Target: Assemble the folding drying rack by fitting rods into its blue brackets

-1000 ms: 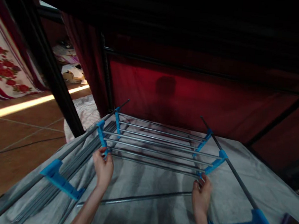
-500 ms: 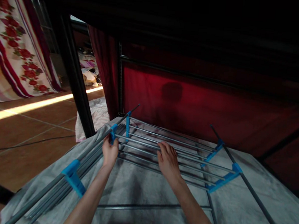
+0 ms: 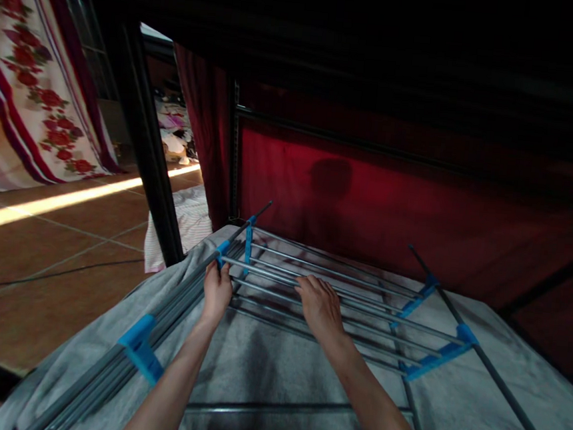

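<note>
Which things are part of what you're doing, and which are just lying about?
Part of it:
blue brackets, one at my left hand
metal rods, some under my right hand

Just around:
flowered cloth
striped cloth

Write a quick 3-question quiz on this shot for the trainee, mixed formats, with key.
1. Multiple choice: What is the right hand resting on?
A) The floor tiles
B) The metal bars
C) The red backdrop

2. True or false: The left hand is at a blue bracket.

3. Fill in the blank: The cloth under the bars is ____ in colour.

Key: 1. B; 2. True; 3. grey
</note>
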A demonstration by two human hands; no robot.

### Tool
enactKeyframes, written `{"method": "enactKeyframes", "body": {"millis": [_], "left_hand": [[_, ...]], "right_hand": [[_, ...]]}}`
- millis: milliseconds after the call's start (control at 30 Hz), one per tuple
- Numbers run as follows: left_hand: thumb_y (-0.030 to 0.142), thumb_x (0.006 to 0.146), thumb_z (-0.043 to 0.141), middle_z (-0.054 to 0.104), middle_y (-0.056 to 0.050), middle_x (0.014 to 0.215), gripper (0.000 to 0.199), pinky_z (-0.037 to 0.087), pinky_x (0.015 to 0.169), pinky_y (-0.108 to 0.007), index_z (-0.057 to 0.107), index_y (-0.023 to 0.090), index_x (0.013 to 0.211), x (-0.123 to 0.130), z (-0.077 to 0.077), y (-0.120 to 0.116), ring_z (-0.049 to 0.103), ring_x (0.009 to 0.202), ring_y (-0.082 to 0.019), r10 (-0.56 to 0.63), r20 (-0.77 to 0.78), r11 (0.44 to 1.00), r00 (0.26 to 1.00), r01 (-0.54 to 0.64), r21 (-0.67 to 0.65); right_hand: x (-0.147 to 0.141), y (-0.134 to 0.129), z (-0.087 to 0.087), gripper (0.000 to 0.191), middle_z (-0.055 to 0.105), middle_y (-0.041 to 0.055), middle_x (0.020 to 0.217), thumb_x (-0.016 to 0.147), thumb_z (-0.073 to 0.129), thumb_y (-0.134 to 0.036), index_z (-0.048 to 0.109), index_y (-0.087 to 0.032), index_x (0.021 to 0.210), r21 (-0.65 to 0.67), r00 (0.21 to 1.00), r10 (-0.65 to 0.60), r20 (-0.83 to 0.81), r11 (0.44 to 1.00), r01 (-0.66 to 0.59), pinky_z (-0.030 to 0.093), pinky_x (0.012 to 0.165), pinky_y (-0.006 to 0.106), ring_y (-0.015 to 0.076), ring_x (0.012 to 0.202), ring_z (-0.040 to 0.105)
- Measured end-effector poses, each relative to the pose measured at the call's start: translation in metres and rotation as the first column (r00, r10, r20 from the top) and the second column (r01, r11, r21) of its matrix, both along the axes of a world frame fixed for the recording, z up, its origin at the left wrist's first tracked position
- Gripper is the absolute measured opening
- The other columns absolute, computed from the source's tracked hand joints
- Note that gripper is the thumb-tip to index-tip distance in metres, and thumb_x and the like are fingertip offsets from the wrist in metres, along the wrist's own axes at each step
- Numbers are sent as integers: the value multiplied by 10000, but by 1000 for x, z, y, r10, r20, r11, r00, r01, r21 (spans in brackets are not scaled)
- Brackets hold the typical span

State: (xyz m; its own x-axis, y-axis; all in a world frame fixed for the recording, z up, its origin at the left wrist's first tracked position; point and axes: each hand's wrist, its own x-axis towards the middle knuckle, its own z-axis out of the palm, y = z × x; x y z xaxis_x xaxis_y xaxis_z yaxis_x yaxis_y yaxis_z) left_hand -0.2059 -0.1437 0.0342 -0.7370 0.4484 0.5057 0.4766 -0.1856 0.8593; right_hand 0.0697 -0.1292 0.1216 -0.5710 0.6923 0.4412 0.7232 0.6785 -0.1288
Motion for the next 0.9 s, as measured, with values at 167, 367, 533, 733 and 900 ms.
{"method": "enactKeyframes", "body": {"millis": [167, 367, 533, 733, 900], "left_hand": [[451, 917, 523, 665, -145, 1248, 414, 327, 1215, -472, 659, 168, 1186, 4, 5, 1, 552, 1294, -306, -37, 15, 999, 999, 36, 28], [487, 916, 512, 642, -156, 1307, 472, 272, 1243, -474, 651, 149, 1215, 6, 10, 1, 525, 1328, -305, -56, 36, 997, 998, 55, 47], [476, 915, 512, 654, -160, 1285, 452, 305, 1227, -480, 658, 149, 1191, 8, 12, -1, 528, 1323, -312, -35, 45, 998, 998, 33, 46], [483, 897, 536, 671, -158, 1256, 440, 384, 1181, -445, 665, 152, 1157, 11, 12, 1, 567, 1277, -300, 3, 60, 999, 998, -6, 45], [494, 891, 509, 670, -196, 1209, 448, 367, 1182, -482, 663, 126, 1094, 11, 10, 3, 562, 1268, -337, 26, 55, 999, 998, -27, 16]], "right_hand": [[-1, 2, 2, 225, 718, 42, 1088, 1021, 531, -237, 697, -264, 1171, -16, 1000, -2, 14, 1000, 2, 440, 870, 326, 202, 993, 635], [1, 1, 5, 227, 724, 40, 1064, 1021, 531, -241, 699, -262, 1172, -28, 1000, 0, 17, 1000, 0, 445, 864, 317, 196, 986, 641], [2, 2, 7, 209, 728, 34, 1044, 1013, 540, -236, 701, -267, 1143, -31, 999, 3, 38, 1000, -2, 454, 840, 317, 200, 963, 656], [3, 2, 10, 179, 726, 28, 1014, 1014, 536, -249, 696, -274, 1090, -24, 999, 8, 46, 1000, -7, 452, 810, 311, 196, 931, 664], [3, 1, 11, 177, 721, 25, 1031, 1021, 517, -235, 685, -264, 1069, -18, 999, 13, 49, 1000, -12, 443, 817, 315, 194, 942, 657]]}}
